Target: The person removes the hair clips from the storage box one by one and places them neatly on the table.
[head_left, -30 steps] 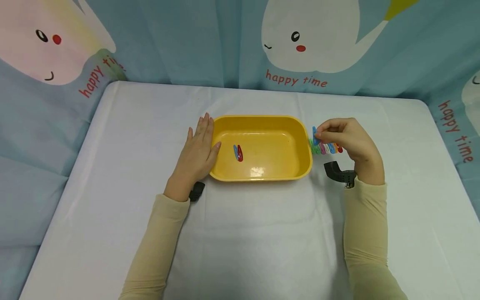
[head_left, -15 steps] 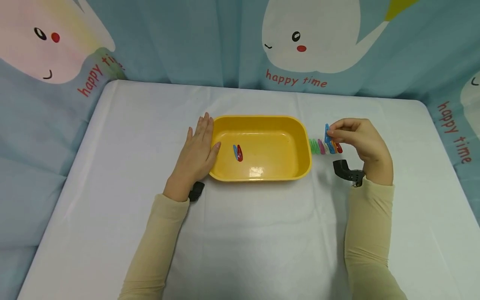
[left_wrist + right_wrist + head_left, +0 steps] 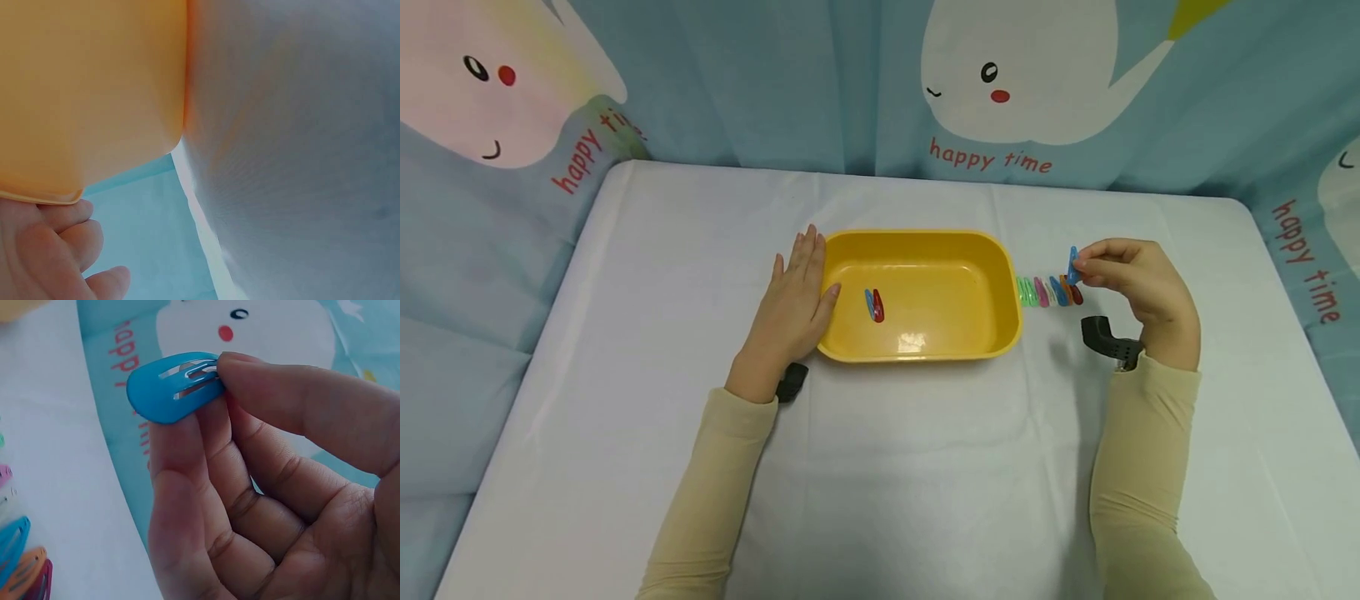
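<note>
Between thumb and fingers my right hand (image 3: 1138, 279) pinches a blue snap hair clip (image 3: 175, 387), held above the table at the right end of a row of clips. That row, of several clips in green, pink, white, blue, orange and red, lies just right of the yellow tray (image 3: 925, 235); its pink clip (image 3: 1041, 292) is near the middle. My left hand (image 3: 793, 300) rests with straight fingers along the tray's left rim. A blue clip (image 3: 869, 305) and a red clip (image 3: 878, 306) lie side by side inside the tray.
A white cloth covers the table (image 3: 925, 483). Behind it hangs a blue curtain (image 3: 782, 92) printed with whales. A black wrist mount (image 3: 1105, 340) sits by the right wrist, another (image 3: 792, 382) by the left.
My right hand has moved rightward along the row with the blue hair clip, from beside the tray to above the red end. The left hand and tray have stayed in place.
</note>
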A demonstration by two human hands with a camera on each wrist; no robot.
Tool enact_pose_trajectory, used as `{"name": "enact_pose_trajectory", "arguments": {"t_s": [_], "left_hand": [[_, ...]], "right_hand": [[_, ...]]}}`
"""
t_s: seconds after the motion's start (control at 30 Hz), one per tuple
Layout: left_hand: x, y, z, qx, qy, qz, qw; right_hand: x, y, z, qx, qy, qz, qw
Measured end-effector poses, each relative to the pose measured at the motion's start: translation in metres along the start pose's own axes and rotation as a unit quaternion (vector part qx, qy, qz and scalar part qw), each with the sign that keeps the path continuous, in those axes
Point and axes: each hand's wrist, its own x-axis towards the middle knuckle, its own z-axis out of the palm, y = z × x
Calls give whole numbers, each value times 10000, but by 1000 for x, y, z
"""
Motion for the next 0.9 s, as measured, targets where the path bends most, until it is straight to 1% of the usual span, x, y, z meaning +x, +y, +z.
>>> {"name": "enact_pose_trajectory", "arguments": {"t_s": [0.17, 0.3, 0.57, 0.67, 0.9], "left_hand": [[0, 0, 0, 11, 4, -23, 10000], [0, 0, 1, -9, 3, -33, 10000], [1, 0, 2, -38, 16, 1, 10000], [0, 0, 2, -41, 21, -8, 10000], [0, -1, 2, -26, 39, 9, 10000]], "right_hand": [[0, 4, -3, 358, 88, 56, 9993], [0, 5, -4, 502, 65, 44, 9987], [-2, 7, -7, 336, 135, 84, 9993], [-1, 10, -10, 191, 155, 134, 9996], [0, 22, -19, -190, 272, 564, 9979]]}}
